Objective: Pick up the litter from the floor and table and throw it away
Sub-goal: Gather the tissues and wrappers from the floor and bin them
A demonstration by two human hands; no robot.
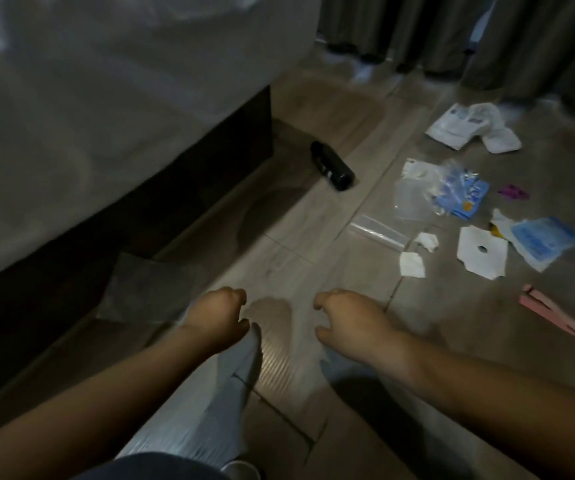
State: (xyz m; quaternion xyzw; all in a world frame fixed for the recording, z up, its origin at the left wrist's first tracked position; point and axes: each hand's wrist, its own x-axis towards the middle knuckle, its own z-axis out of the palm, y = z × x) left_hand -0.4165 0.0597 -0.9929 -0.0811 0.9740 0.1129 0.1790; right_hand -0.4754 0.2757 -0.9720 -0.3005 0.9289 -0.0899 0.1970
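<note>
Overall: litter lies scattered on the floor (314,220), right of the bed (106,98).
Look: holed white paper (482,251), clear zip bag (378,233), blue packet (546,240), pink strip (556,318), black bottle (332,165) on its side.
Left hand (216,317): fingers loosely curled, holding nothing.
Right hand (352,320): likewise, holding nothing.

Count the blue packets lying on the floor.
2. One blue packet lies partly under crumpled clear plastic; a second blue packet lies right of the white holed paper. Others may be hidden.

A dim room: a grey plank floor (314,216) fills the centre and right of the frame, a bed (106,81) with a pale cover (dark base (175,192) beneath) takes the upper left, and grey curtains (435,32) hang at the top right.
</note>
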